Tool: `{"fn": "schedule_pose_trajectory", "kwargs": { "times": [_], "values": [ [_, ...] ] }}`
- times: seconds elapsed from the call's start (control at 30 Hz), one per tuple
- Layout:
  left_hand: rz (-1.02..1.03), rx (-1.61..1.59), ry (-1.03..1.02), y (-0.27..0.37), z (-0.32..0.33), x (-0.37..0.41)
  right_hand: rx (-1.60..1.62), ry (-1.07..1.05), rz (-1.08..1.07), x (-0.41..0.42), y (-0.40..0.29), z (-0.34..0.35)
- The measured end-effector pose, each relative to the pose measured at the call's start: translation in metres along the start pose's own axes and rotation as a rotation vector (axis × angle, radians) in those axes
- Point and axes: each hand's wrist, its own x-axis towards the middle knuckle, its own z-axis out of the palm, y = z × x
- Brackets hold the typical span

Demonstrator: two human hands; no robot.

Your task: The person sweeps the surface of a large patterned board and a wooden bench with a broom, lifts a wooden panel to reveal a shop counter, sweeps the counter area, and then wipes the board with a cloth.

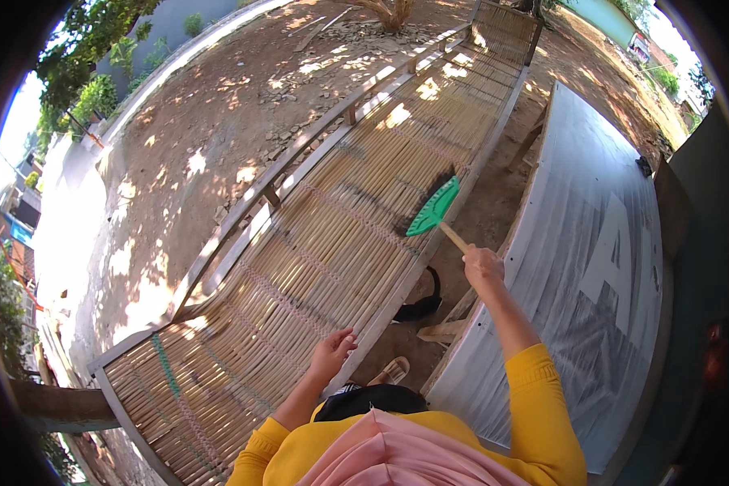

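My right hand (483,267) is closed around the wooden handle of a broom (432,206). Its green plastic head carries dark bristles, which lie over the slats of a long bamboo bench (364,212) near the edge on my side. The slats are bound with pinkish and green cord. My left hand (335,352) is held at the near edge of the bench with its fingers loosely curled and nothing visible in it; whether it touches the frame I cannot tell.
A white-topped table (559,243) stands close on the right. Between it and the bench is a black animal (418,308) with a raised tail, near my sandalled foot (396,368). A wooden rail (310,141) runs along the bench's far side. Beyond it lies dirt ground (200,103).
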Motion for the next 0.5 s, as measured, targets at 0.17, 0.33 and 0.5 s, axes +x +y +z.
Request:
{"fn": "schedule_pose_trajectory", "kwargs": {
  "times": [0.17,0.33,0.5],
  "values": [
    [-0.262,-0.72,0.022,0.044,0.037,0.044,0.068,-0.286,-0.638,-0.085,-0.085,0.06],
    [-0.343,-0.712,0.364,0.016,-0.011,0.081,0.664,-0.22,-0.618,-0.082,-0.066,0.068],
    [-0.436,-0.415,0.433,0.017,-0.104,0.121,0.184,0.251,-0.095,-0.092,0.032,0.09]
  ]
}}
